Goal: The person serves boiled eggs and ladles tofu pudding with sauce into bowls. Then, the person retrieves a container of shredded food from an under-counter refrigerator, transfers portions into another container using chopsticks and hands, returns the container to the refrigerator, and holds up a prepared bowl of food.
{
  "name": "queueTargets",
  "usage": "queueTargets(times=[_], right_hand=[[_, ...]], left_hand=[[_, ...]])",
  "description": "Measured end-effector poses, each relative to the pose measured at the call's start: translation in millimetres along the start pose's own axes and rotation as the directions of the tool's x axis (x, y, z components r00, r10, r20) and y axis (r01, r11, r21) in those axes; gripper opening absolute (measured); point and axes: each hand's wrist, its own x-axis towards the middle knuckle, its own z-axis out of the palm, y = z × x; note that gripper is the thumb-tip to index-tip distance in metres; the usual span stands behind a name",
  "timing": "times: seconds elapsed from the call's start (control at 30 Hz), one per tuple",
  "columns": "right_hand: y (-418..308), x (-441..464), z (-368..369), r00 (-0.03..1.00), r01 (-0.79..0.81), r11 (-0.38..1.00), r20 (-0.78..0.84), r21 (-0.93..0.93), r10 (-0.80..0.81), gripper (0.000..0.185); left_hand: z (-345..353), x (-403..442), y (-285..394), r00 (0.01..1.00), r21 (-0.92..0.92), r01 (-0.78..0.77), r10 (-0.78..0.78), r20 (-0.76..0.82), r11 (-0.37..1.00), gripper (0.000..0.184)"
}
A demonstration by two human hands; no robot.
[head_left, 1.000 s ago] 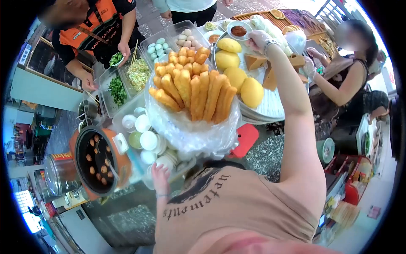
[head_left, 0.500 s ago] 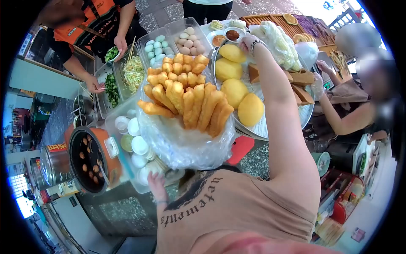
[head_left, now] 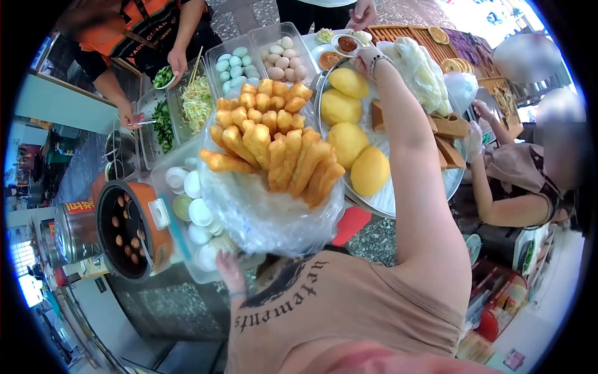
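Observation:
My right arm stretches over a round metal tray [head_left: 402,209] to the far side of the stall. There my right hand [head_left: 365,59] grips the near rim of a small white bowl of red-brown sauce [head_left: 347,44]. A second bowl of orange sauce [head_left: 329,60] sits just left of it, and yellow buns [head_left: 347,144] lie on the tray below my wrist. My left hand [head_left: 230,270] is low at the left with its fingers apart. It is beside the plastic box [head_left: 208,274] of white cups and lids [head_left: 200,212]; whether it touches the box I cannot tell.
Fried dough sticks [head_left: 274,146] are piled on plastic wrap in the middle. Egg boxes [head_left: 234,67] stand behind. A pot [head_left: 128,230] of brown eggs is at left. A co-worker's hand [head_left: 179,60] holds a bowl of greens; another person's hand [head_left: 363,12] reaches in opposite.
My right hand and the sauce bowl have shifted slightly away from me. The hand of the person opposite has come further in, close to that bowl. My left hand stays about where it was.

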Motion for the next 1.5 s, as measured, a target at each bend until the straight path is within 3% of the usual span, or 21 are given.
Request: queueTargets(times=[0.3,0.4,0.7,0.77,0.9,1.0,1.1,1.23,1.27,1.3,1.4,1.5], right_hand=[[22.1,15.1,-17.4,0.989,0.128,0.99,0.067,0.061,-0.132,0.009],[26.7,-3.6,-21.2,0.973,0.174,0.978,0.136,0.115,-0.189,0.012],[61.1,-120.3,-39.1,0.832,0.242,0.952,0.464,0.19,-0.304,0.027],[65.5,-148.9,-33.2,0.768,0.248,0.953,0.564,0.175,-0.303,0.031],[49.9,-201.1,-27.6,0.59,0.313,0.937,0.741,0.154,-0.319,0.039],[28.6,-235.4,-3.7,0.361,0.37,0.909,0.872,0.191,-0.33,0.045],[17.0,-276.6,41.1,0.086,0.379,0.892,0.95,0.246,-0.299,0.052],[74.3,-394.9,149.7,-0.076,0.404,0.873,0.961,0.272,-0.265,0.061],[93.8,-427.7,180.3,-0.036,0.441,0.851,0.953,0.285,-0.3,0.059],[112.3,-457.0,211.1,-0.066,0.427,0.852,0.95,0.303,-0.304,0.06],[167.4,-533.2,313.4,-0.341,0.254,0.931,0.925,0.262,-0.167,0.057],[215.6,-636.7,394.3,-0.335,0.331,0.926,0.94,0.181,-0.064,0.058]], left_hand=[[8.4,-6.3,-13.0,0.999,0.088,0.015,-0.012,-0.039,0.996,0.048],[20.6,-12.3,-20.3,0.993,0.165,0.008,0.011,-0.116,0.986,0.042],[60.8,-38.1,24.6,0.986,0.05,-0.079,0.086,-0.142,0.996,0.035],[71.5,-26.8,13.4,0.986,-0.045,-0.118,0.112,-0.123,0.992,0.038],[46.3,-36.0,67.0,0.99,-0.199,-0.115,0.094,-0.108,0.973,0.045],[22.6,-47.7,68.3,0.988,-0.209,-0.146,0.132,-0.08,0.967,0.049],[-14.8,-67.2,47.7,0.934,-0.026,-0.284,0.27,-0.233,0.959,0.051],[-85.7,-96.9,-12.1,0.888,-0.142,-0.288,0.208,-0.41,0.947,0.053],[-104.0,-104.7,-34.6,0.854,-0.169,-0.318,0.205,-0.477,0.933,0.055],[-129.5,-118.1,-51.7,0.862,-0.195,-0.261,0.138,-0.488,0.946,0.055],[-206.0,-167.9,-114.8,0.816,-0.21,-0.172,0.02,-0.577,0.963,0.055],[-294.6,-228.7,-176.6,0.696,-0.287,-0.025,-0.189,-0.693,0.958,0.055]])
